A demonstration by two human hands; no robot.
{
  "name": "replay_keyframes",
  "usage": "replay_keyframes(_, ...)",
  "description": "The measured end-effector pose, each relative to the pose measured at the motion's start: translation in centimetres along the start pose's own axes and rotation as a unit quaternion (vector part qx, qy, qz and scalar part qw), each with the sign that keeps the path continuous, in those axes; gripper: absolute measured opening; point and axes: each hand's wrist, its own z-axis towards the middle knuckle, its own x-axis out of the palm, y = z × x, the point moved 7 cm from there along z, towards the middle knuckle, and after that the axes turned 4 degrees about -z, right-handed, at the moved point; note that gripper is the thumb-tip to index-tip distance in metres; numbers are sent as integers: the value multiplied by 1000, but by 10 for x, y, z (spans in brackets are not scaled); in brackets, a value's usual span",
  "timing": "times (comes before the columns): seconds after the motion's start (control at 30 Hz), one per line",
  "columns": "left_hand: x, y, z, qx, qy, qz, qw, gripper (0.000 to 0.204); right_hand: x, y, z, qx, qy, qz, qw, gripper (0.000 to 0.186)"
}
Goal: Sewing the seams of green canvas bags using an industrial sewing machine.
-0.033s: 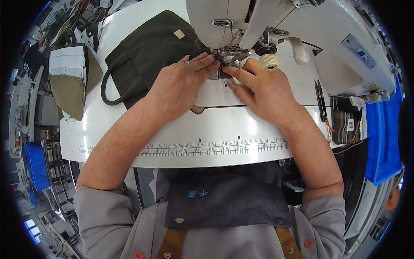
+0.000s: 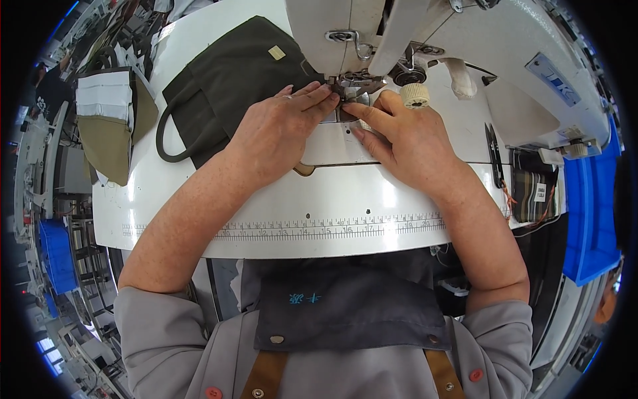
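My left hand lies over the right end of a dark olive fabric bag with a strap loop, fingers stretched flat and close together at the presser foot of a white sewing machine. My right hand is just right of the foot, index finger extended to the work at the needle plate, thumb apart and lower on the bed. The bag's edge under my fingertips is mostly hidden.
The white curved table has a printed ruler along its front. Khaki and white cloth pieces hang at the left. Black snips, a striped pouch and a blue bin are at the right; another blue bin is far left.
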Motion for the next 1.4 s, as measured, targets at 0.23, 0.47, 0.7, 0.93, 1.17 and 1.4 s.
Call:
replay_keyframes(0.23, 4, -1, 0, -7, 27, 33, 999, 59, 0, -1, 0, 6, 5, 10, 1000, 26)
replay_keyframes(0.47, -11, -40, 7, -49, 103, 89, 989, 55, -2, 0, 1, -2, 0, -3, 1000, 27)
replay_keyframes(0.7, -22, -7, 20, -11, 135, -42, 990, 41, -4, 1, 1, -4, -17, 11, 1000, 27)
replay_keyframes(0.93, 6, -26, -19, -57, 37, -106, 992, 63, -3, 2, 0, -19, -28, 23, 999, 22)
replay_keyframes(1.17, 0, -29, -17, -64, 35, -107, 992, 63, -4, 2, -2, -31, -31, 24, 999, 19)
replay_keyframes(1.4, 0, -23, -13, -60, 14, -112, 992, 62, -3, 1, -1, -24, -39, 7, 999, 20)
